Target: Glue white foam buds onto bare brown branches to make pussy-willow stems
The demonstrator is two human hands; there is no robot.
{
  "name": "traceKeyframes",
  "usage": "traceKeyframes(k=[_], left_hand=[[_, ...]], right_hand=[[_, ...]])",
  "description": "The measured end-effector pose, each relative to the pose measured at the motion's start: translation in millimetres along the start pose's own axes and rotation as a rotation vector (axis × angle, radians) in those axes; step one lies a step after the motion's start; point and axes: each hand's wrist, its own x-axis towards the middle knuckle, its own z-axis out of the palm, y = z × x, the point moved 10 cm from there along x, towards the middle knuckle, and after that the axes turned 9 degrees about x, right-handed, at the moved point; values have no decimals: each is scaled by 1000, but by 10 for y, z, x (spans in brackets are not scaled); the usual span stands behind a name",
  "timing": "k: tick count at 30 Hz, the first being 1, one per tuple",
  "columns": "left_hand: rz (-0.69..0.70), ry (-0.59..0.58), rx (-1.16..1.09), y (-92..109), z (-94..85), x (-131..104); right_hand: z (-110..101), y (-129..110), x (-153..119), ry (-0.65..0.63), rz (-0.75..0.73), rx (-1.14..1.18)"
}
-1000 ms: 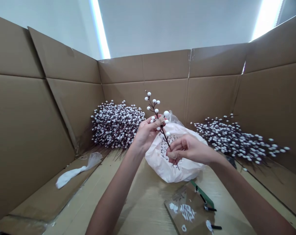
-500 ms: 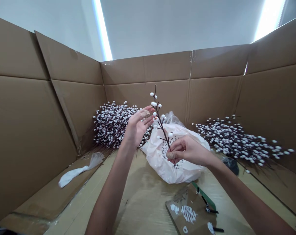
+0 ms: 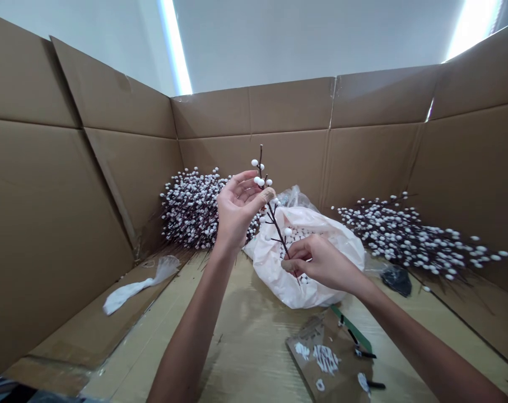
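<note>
A thin dark artificial branch with white berries stands tilted in front of me, its tip up and to the left. Low on its stem, my right hand pinches it between thumb and fingers. Higher up, my left hand is closed around the berried part, thumb across the front and fingers behind; the exact contact is partly hidden. Both thumbs have tan wraps on them. Behind and below the branch sits an open pale plastic bag holding many loose white berries.
Finished-looking berry branches lie in a dense pile at back left and another pile at right. Cardboard walls enclose the table. A white-smeared cardboard piece, a black bundle and a twisted plastic bag lie around.
My left hand has closed in on the upper branch, its thumb now crossing the stem where the hand was open beside it. My right hand keeps its pinch low on the stem.
</note>
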Motion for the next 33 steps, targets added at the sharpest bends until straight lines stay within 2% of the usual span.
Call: traceKeyframes(k=[2,7,15,17,18,22,23,25,28,30,33], left_hand=[[8,-1,-1,13,5,-5],[-16,100,14,-21,-88,-2],[-70,114,-18,-58,-100,5],[-71,118,-19,-59,-98,6],[-73,119,-15,-60,-96,6],[-82,112,-31,-58,-90,8],[-85,107,-41,-55,-89,10],[-93,87,-53,-51,-79,11],[-117,28,-55,-63,-28,5],[-136,-11,-53,-77,18,-11],[-180,-52,-52,-100,83,-51]], right_hand=[[-10,-11,-1,25,-5,-39],[-25,-85,-10,93,-14,-184],[-11,-176,-44,158,-83,-333],[-17,-190,-51,144,-92,-331],[-8,-176,-48,94,-83,-308],[31,41,-68,-291,41,-97],[-35,120,-64,-324,78,-46],[-245,278,1,-263,100,-65],[-480,521,141,-83,91,-304],[-479,665,221,-14,88,-415],[-330,816,309,0,66,-456]])
